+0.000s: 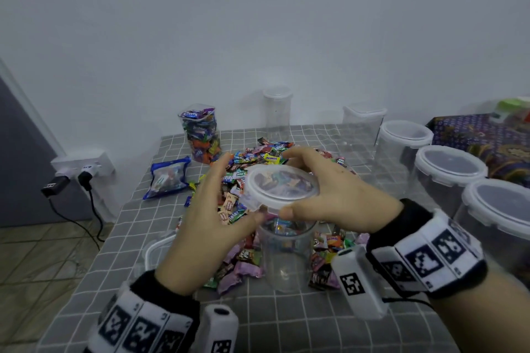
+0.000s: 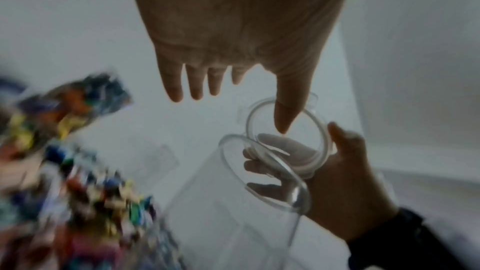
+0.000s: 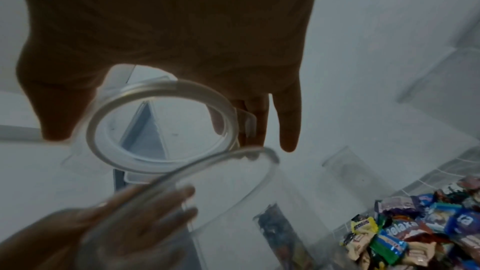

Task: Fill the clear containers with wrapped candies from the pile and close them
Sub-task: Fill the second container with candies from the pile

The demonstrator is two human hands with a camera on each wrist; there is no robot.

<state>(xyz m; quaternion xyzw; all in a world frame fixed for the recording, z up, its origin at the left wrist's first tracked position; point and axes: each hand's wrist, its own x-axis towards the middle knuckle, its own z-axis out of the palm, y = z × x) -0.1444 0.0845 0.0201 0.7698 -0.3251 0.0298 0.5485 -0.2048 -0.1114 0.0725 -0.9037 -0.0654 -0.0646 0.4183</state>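
A plain pale wall (image 1: 258,23) backs the desk (image 1: 286,321), which wears a grey grid-checked cloth. At left, a white socket (image 1: 83,162) holds black plugs above a beige tiled floor (image 1: 37,255). Light is dim and bluish.

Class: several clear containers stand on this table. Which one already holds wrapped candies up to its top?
The square container at the back left, beside the blue bag. It is packed with candies; the others against the wall and along the right edge look empty.

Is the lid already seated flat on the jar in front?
No: the right hand holds the lid tilted above the jar's rim, with a gap showing.
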